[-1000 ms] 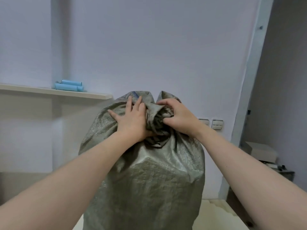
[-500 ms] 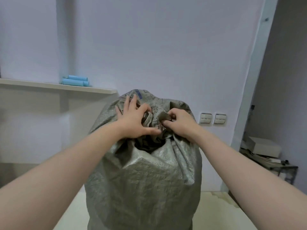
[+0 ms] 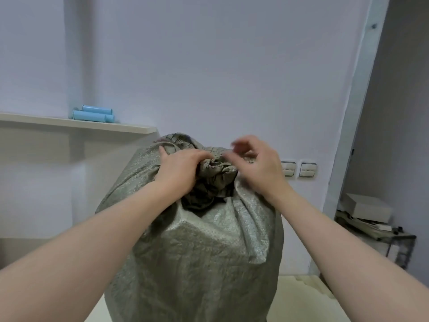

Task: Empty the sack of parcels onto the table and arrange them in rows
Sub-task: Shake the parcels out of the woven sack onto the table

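Observation:
A tall grey-green woven sack (image 3: pixel 197 263) stands upright on the pale table (image 3: pixel 301 298) right in front of me, bulging with its contents. Its mouth is bunched into a twisted knot at the top. My left hand (image 3: pixel 178 168) grips the gathered fabric on the left side of the knot. Just right of the knot is my right hand (image 3: pixel 260 168), motion-blurred, with its fingers curled and raised. Whether it holds any fabric does not show. No parcels are visible; the sack hides them.
A wall shelf (image 3: pixel 69 123) at the left carries blue tubes (image 3: pixel 94 113). Light switches (image 3: pixel 299 169) sit on the wall behind the sack. At the right, a low stand holds a pale box (image 3: pixel 366 206) and papers.
The bunched top has loosened and changed shape. My right hand has lifted off its pinch on the knot and is in motion. My left hand now closes round the fabric.

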{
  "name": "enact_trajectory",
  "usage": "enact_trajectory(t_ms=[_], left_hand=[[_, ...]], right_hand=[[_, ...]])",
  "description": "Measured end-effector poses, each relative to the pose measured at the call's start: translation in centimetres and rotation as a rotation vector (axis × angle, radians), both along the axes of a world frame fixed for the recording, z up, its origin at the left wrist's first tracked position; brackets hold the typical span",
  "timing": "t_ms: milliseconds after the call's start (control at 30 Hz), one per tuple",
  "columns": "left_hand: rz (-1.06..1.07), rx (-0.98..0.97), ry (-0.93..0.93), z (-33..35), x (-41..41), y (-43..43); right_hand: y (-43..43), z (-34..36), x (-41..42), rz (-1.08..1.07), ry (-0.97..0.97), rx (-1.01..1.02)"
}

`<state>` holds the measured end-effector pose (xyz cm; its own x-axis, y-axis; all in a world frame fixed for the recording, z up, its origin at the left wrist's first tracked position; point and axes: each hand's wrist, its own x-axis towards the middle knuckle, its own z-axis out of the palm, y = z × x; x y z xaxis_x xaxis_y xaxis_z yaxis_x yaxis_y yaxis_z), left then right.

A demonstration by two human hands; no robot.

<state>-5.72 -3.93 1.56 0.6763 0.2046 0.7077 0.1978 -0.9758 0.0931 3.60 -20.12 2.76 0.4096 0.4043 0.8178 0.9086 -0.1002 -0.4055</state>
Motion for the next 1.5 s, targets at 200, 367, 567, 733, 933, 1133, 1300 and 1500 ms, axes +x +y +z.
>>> enact_trajectory(t_ms=[200,367,567,733,933,1133,1300,1500], left_hand=[[-0.156,0.001,-0.321,-0.5,-0.7,-0.7],[-0.251,0.009,-0.465,0.0,0.5,-0.6],[-0.277,0.003,-0.122,0.9,0.2,-0.8],[0.112,-0.247,0.224,1.9,-2.1,1.5],[0.192,-0.24,-0.175,2.0,-3.5,1.4],[0.137,-0.161,-0.195,7.1,-0.7,2.9],[0.07,-0.345,0.09,0.4,2.9,3.8],[-0.132,-0.324,0.115,2.9,3.1,1.1]], right_hand=[[0.2,1.1,0.9,0.164,0.339,-0.617],[0.7,2.4,-0.2,0.072,0.272,-0.625],[1.1,0.4,0.3,-0.3,0.108,-0.467],[0.4,0.3,1.7,-0.478,0.19,-0.197],[1.3,2.4,1.3,-0.411,-0.015,0.062],[2.2,6.8,3.5,-0.454,-0.224,0.145],[3.4,0.5,7.1,-0.282,-0.092,-0.193],[3.0,-0.5,8.2,-0.199,-0.018,-0.091]])
